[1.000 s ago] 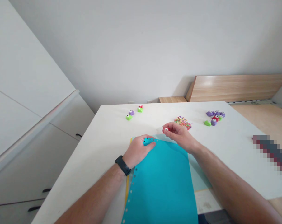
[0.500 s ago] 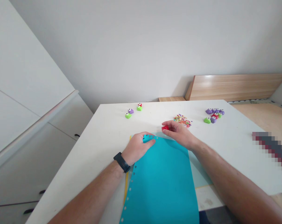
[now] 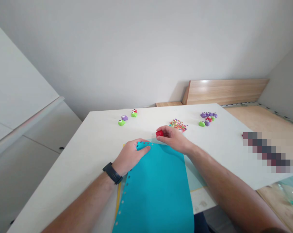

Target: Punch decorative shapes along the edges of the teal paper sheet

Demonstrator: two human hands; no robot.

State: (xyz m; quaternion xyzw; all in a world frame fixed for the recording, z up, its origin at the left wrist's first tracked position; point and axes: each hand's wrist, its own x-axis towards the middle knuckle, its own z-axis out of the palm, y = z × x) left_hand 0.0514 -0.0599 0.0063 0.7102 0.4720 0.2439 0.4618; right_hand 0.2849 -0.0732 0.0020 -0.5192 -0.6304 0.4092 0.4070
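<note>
Along its left and top edges, a large blue sheet (image 3: pixel 158 184) has rows of small punched holes. My left hand (image 3: pixel 133 153) grips its top left corner, thumb on top and fingers behind. Just beyond the sheet's top edge, my right hand (image 3: pixel 172 137) pinches a small red paper punch (image 3: pixel 159 134). The punch appears apart from the sheet; the fingers hide part of it. Behind my right hand lies a pile of tiny multicoloured paper bits (image 3: pixel 179 124).
Small green, purple and red pieces with googly eyes stand at the back left (image 3: pixel 124 117) and back right (image 3: pixel 208 119) of the white table (image 3: pixel 100 136). A pale sheet with yellow edging (image 3: pixel 197 188) lies under the blue one. A blurred dark object (image 3: pixel 267 152) is at right.
The view has swung a little to the right, so everything sits further left. Both hands keep their holds, and the red punch shows slightly more.
</note>
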